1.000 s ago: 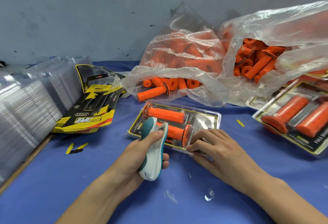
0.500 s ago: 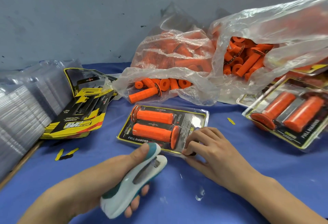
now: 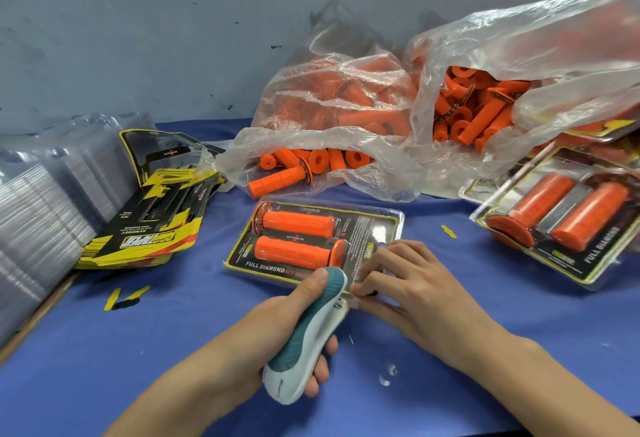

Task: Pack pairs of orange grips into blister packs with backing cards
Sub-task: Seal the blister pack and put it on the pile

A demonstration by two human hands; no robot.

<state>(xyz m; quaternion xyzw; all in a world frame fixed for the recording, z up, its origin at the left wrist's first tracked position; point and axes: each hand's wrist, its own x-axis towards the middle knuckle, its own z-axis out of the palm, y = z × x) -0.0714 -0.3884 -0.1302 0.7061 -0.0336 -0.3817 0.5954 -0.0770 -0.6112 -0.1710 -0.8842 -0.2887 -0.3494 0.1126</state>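
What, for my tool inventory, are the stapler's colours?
Teal top, pale grey-white body; the head view shows the stapler in the left hand.

Blister pack [image 3: 375, 228], cards [image 3: 149, 232] on blue table [image 3: 194, 318]

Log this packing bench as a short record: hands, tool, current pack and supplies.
current pack: clear plastic blister pack, two orange grips inside, on blue table
left hand: grips teal-and-white plastic stapler, nose at its near edge
right hand: pinches same edge
finished pack: at right
supplies: clear bags of loose orange grips behind; yellow-black backing cards and clear blister shells at left
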